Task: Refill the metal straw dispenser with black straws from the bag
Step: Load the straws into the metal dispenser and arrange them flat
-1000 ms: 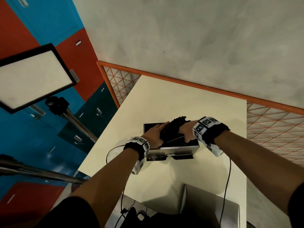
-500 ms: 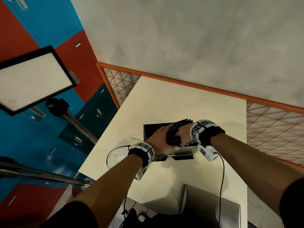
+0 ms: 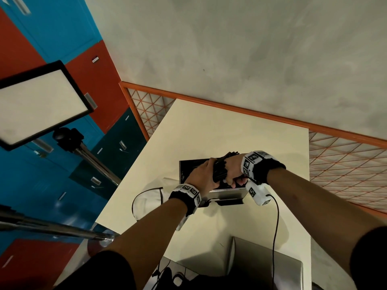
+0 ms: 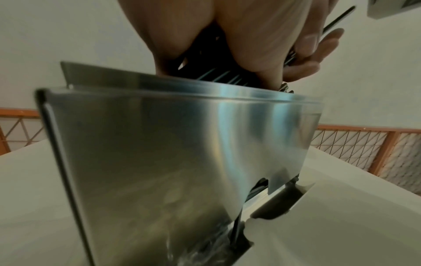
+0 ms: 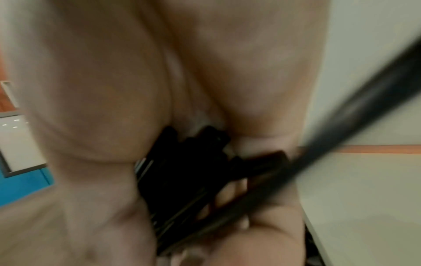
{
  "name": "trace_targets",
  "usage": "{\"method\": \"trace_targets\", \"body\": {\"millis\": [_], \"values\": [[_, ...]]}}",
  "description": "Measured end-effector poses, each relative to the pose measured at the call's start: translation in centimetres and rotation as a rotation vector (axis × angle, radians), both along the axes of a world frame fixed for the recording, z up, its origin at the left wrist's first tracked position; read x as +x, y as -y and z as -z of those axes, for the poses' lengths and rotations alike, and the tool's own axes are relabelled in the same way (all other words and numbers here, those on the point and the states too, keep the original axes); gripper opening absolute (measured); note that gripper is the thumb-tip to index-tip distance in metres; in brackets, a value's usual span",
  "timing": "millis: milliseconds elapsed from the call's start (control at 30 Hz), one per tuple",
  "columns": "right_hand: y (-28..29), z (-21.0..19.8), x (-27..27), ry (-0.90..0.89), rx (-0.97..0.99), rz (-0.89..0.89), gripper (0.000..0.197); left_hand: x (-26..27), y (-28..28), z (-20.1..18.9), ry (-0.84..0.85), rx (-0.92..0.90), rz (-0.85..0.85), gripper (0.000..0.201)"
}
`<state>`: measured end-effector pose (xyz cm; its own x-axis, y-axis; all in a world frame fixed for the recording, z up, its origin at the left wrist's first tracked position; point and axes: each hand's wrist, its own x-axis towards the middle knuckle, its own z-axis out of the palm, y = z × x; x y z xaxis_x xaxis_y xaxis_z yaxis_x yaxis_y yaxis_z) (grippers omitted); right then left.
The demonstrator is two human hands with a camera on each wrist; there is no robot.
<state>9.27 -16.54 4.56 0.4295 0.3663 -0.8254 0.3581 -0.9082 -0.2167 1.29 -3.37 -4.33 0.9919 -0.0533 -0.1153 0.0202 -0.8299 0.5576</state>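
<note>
The metal straw dispenser (image 3: 228, 193) stands mid-table with its top open; the left wrist view shows its shiny front (image 4: 159, 153). A bundle of black straws (image 3: 219, 172) lies slanted over the open top, its lower ends inside (image 4: 216, 77). My left hand (image 3: 201, 178) grips the bundle from the left and my right hand (image 3: 232, 174) from the right, fingers curled round it. In the right wrist view the straws (image 5: 187, 171) run between palm and fingers, and one loose straw (image 5: 341, 117) sticks out, blurred. A clear bag (image 3: 146, 204) lies left of the dispenser.
The cream table (image 3: 230, 126) ends at an orange railing (image 3: 251, 114) at the back. A grey flat case (image 3: 266, 266) lies at the near edge. Black wrist cables (image 3: 276, 227) trail over the table. A light panel on a tripod (image 3: 39, 101) stands at the left.
My left hand left the dispenser's edge and closed on the bundle. Both hands drew together and shifted slightly left, and the straws tilted lower over the open top.
</note>
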Motion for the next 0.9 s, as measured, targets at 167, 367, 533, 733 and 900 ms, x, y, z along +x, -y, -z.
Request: {"method": "trace_targets", "body": {"millis": [167,367,533,733,900], "values": [[0.1,-0.3,-0.3,0.046,-0.062,0.047,0.014,0.2,0.1,0.4,0.007,0.043,0.021,0.065],[3.2,-2.4,0.9,0.066,0.122,0.155,0.021,0.0,0.0,1.3,0.006,0.06,0.024,0.071],[7.1,-1.7,2.5,0.007,0.402,0.443,0.018,0.4,-0.1,1.8,-0.022,0.118,0.034,0.077],[6.3,3.3,-0.5,0.49,0.728,0.891,0.049,0.9,0.1,1.6,-0.015,0.174,0.136,0.089],[2.3,6.1,-4.0,0.503,0.839,0.898,0.05,1.2,0.5,1.5,0.046,0.195,0.254,0.095]]}}
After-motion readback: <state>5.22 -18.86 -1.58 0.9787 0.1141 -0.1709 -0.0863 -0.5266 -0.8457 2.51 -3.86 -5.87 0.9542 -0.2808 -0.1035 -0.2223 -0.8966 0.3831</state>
